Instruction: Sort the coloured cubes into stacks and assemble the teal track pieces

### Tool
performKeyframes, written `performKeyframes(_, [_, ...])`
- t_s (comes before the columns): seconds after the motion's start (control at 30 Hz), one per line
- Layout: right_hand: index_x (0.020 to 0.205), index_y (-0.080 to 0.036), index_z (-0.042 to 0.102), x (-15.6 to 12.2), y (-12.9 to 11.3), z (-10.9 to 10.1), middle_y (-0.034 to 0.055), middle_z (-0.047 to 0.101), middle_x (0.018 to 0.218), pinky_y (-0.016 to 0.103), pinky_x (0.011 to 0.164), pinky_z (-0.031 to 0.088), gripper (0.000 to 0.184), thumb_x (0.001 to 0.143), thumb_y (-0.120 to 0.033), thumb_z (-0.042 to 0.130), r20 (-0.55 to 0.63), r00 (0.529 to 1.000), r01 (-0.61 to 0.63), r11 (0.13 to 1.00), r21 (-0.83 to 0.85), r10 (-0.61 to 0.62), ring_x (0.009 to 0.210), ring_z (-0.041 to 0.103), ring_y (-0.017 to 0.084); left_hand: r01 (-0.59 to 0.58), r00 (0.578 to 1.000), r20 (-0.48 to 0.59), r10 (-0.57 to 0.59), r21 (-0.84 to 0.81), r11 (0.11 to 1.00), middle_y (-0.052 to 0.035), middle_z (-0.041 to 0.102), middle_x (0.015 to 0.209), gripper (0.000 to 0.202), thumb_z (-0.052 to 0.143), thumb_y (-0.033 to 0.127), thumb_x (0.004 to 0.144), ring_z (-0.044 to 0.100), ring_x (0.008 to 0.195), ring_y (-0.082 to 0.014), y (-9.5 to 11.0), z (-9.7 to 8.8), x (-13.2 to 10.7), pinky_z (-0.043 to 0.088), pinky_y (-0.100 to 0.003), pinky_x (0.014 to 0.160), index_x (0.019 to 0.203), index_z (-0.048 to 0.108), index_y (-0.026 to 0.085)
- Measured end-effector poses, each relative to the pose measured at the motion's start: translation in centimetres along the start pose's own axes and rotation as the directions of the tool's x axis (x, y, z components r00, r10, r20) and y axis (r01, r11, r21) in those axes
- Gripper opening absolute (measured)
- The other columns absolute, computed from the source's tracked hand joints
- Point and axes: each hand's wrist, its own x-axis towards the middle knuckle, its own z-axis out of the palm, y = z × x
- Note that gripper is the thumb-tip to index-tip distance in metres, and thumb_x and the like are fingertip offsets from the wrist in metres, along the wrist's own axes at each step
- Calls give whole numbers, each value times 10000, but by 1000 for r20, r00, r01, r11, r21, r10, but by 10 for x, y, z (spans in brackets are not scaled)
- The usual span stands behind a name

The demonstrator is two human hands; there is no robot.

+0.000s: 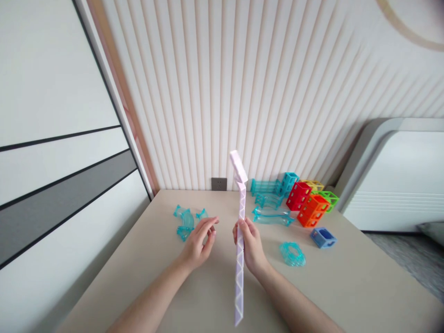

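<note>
A long lilac snake twist puzzle (240, 266) with white zigzag lines stands nearly upright over the table, its top end bent into a short angled section. My right hand (252, 245) is closed around its middle, thumb and fingers gripping the segments. To the left, apart from the puzzle, my left hand (199, 243) holds nothing, its fingers extended and the thumb apart. Just beyond that hand lie teal translucent curved track pieces (187, 219), one of them partly hidden behind the fingers.
Straight teal tube pieces (274, 216) lie at the back right. Beside them stand red (299, 196), orange (313, 210) and other coloured open-frame blocks. A blue block (323, 237) and a teal ring-shaped pile (292, 254) sit nearer on the table (215, 300). Behind rises a ribbed wall (194, 115).
</note>
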Motion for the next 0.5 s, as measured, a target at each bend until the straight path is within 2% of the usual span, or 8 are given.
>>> performKeyframes(0.07, [829,-211,510,1,-2,0,-98,423,547,201,422,266,421,814,-589,695,18,999,-52,998,47,51,435,321,67,81,996,-23,-83,-59,995,-109,709,1049,331,565,248,947,664,882,-205,4,1,3,553,-321,800,1264,660,236])
performKeyframes(0.2, [987,-218,522,-3,-5,2,-133,362,543,189,401,239,434,774,-526,741,209,959,-219,969,118,191,400,260,51,267,963,4,-271,-191,945,-93,705,983,309,613,363,929,646,841,-197,4,3,6,535,-290,733,1191,708,230])
performKeyframes(0.3, [993,-206,527,-8,-5,5,-101,465,562,198,420,302,402,805,-519,697,328,912,-300,945,130,245,411,365,65,378,919,33,-392,-354,856,-89,694,984,408,621,464,916,631,775,-179,0,5,7,530,-274,649,1231,681,212])
performKeyframes(0.4, [1012,-191,528,-13,-6,7,-38,611,665,196,430,366,407,830,-522,677,470,842,-330,942,60,265,456,518,88,376,901,21,-433,-536,756,-82,685,952,470,595,555,909,623,748,-173,-3,6,9,531,-278,608,1191,671,187])
performKeyframes(0.5, [1140,-200,510,-17,-7,9,-32,657,745,178,356,351,490,835,-539,687,584,747,-380,925,-13,316,398,537,80,332,867,-53,-496,-681,653,-47,674,829,432,587,586,906,608,694,-151,-4,7,10,506,-254,577,1004,689,177])
